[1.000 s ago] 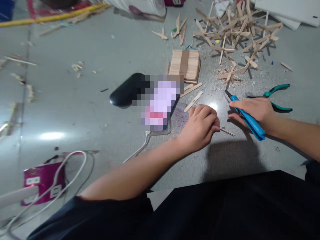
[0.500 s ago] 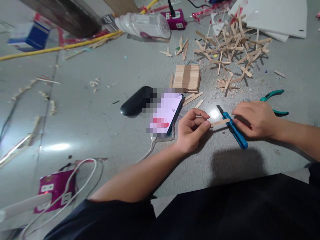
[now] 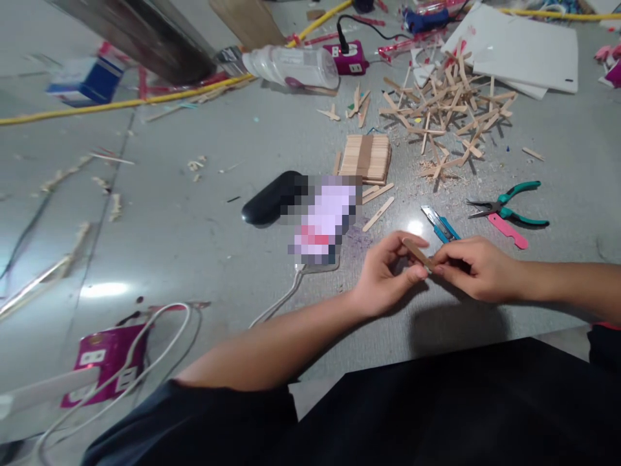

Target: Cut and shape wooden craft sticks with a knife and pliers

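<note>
slim wooden stick (image 3: 416, 251), slantwise between left hand (image 3: 385, 275) and right hand (image 3: 479, 268)

Pixel blocks blot out most of the phone (image 3: 326, 213) and the right end of the dark case (image 3: 269, 199), while the right hand (image 3: 482, 268) covers the lower handle of the blue cutter (image 3: 440, 225) and fingers (image 3: 410, 278) hide parts of the wooden stick (image 3: 417, 253). The upper edge cuts off a dark cylinder (image 3: 158, 42), and the right edge crops pink objects (image 3: 612, 71) too indistinct to name.

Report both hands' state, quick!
Left hand: fingers curled, holding a wooden stick.
Right hand: closed, pinching one end of the same wooden stick.
</note>
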### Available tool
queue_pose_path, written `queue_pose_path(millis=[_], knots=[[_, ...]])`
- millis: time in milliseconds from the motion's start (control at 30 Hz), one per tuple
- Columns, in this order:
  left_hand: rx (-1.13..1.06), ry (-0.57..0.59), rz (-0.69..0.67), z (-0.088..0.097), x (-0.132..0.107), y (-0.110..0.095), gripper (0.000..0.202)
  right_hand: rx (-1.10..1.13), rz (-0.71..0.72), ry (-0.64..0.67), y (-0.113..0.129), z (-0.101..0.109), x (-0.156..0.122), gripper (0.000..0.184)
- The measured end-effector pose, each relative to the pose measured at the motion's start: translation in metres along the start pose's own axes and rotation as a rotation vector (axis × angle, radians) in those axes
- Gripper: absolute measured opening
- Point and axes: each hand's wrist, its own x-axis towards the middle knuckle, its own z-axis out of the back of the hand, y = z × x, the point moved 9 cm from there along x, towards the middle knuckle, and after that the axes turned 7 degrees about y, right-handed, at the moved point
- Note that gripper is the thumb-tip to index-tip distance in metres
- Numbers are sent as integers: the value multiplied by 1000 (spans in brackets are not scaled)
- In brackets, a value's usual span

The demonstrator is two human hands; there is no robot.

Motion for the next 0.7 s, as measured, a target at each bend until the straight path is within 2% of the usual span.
queue_pose_path(millis=[67, 133, 200, 267, 333, 367, 433, 567, 700], knots=[[122, -24, 10, -2, -1, -2, 38, -32, 34, -32, 5, 0, 1, 16], [191, -62, -27, -1, 0, -7, 38, -154, 116, -47, 14, 6, 2, 16], [178, -94, -63, 1, 2, -11, 39, -364, 201, -80, 21, 22, -2, 18], [66, -109, -31, 3, 4, -6, 42, -642, 234, -201, 20, 53, -14, 16], [-111, -110, 84, 2, 5, 10, 42, -755, 141, -321, 1, 92, -32, 19], [-178, -110, 132, 1, 4, 16, 42, -780, 80, -339, -12, 108, -42, 22], [-252, -107, 195, -2, 2, 25, 41, -849, -37, -301, -39, 126, -63, 37], [-252, -99, 226, -6, 2, 28, 30, -868, -229, -184, -83, 128, -98, 61], [-229, -125, 189, -1, 5, 24, 29, -947, -342, -200, -105, 126, -106, 55]])
